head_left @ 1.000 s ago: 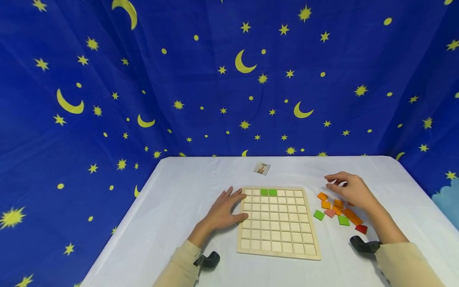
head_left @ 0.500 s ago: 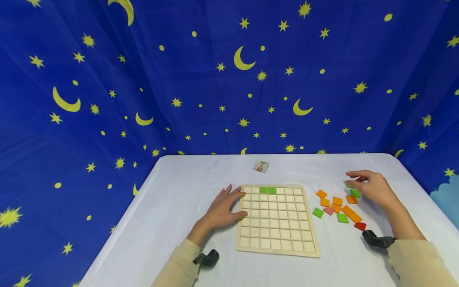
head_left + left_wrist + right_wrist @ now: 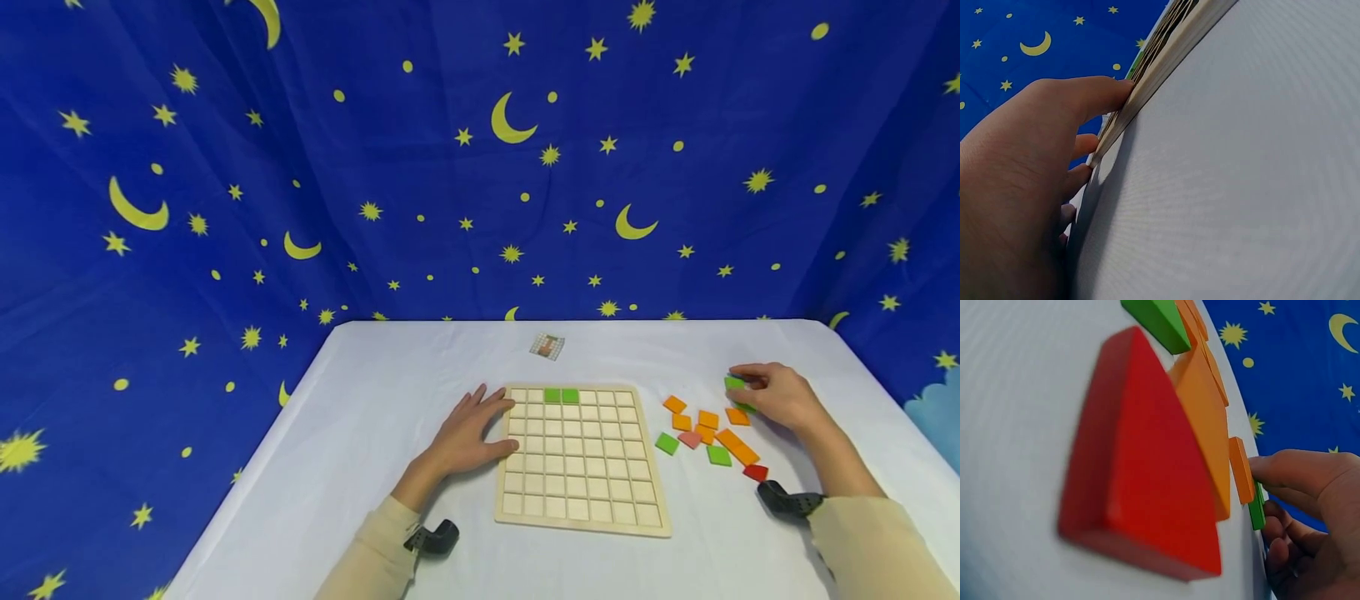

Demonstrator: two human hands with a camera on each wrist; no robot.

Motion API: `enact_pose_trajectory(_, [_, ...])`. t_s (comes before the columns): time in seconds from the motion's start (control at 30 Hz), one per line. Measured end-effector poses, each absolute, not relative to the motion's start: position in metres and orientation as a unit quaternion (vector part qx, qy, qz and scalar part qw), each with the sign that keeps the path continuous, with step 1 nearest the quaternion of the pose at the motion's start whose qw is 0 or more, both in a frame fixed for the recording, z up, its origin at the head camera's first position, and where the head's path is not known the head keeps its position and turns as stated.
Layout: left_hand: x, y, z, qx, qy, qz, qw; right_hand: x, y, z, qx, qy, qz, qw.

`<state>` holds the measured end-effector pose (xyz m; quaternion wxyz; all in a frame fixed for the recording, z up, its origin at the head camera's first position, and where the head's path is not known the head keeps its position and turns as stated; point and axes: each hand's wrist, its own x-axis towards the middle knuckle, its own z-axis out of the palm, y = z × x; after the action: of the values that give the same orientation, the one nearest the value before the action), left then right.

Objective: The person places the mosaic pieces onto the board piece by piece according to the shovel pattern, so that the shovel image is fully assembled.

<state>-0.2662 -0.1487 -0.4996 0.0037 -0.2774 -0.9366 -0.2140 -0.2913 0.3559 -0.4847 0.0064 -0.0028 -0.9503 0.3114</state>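
My left hand [image 3: 471,437] lies spread at the left edge of a wooden grid board [image 3: 581,528], its thumb and fingertips touching the frame. In the left wrist view, the left hand [image 3: 1035,156] meets the board's rim [image 3: 1163,65] with thumb and fingers. Two green square tiles [image 3: 561,396] sit side by side in the board's top row. Over at the right, my right hand [image 3: 776,395] pinches a green tile [image 3: 734,383] between thumb and index finger. Another green tile [image 3: 1256,515] shows under the right hand [image 3: 1310,519] in the right wrist view, partly hidden.
Between board and right hand lie loose orange tiles [image 3: 707,419], green tiles [image 3: 718,456], a pink piece [image 3: 689,439] and a red piece [image 3: 755,472] with a curved side. A small printed card [image 3: 547,346] lies behind the board. A starry blue curtain [image 3: 480,167] rises beyond the white table [image 3: 420,350].
My right hand has moved right from above the orange tiles to the green tiles at the pile's far right, and its fingers have closed on one. The left hand stays on the board's edge.
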Motion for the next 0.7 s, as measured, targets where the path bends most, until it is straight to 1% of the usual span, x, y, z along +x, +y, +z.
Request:
enact_pose_trajectory(0.13, [-0.2662, -0.1476, -0.4992, -0.276, -0.938, -0.209, -0.001, -0.2911, 0.3566, -0.4871, 0.007, -0.956, 0.292, 0.007])
enact_pose_trajectory(0.37, [-0.2665, -0.1478, -0.4998, -0.271, -0.941, -0.205, -0.003, -0.2903, 0.3558, -0.4894, 0.012, -0.957, 0.290, 0.027])
enact_pose_trajectory(0.7, [-0.2667, -0.1497, -0.5028, -0.280, -0.936, -0.211, 0.011, -0.2899, 0.3545, -0.4902, 0.017, -0.956, 0.292, 0.032])
